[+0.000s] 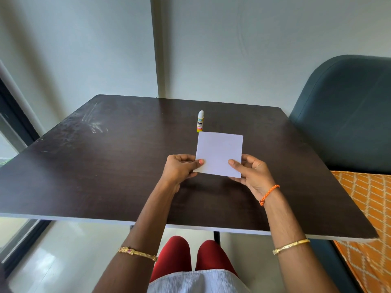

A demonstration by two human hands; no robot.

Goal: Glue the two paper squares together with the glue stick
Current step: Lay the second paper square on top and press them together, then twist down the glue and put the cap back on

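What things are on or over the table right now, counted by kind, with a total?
White paper squares: 1 visible, held over the dark table by both hands, left and right; a second sheet behind it cannot be made out.
Glue sticks: 1, capped, standing upright beyond the paper.
Total: 2

The white paper square point(220, 154) hides the glue stick's point(200, 121) base; whether it is one sheet or two cannot be told.
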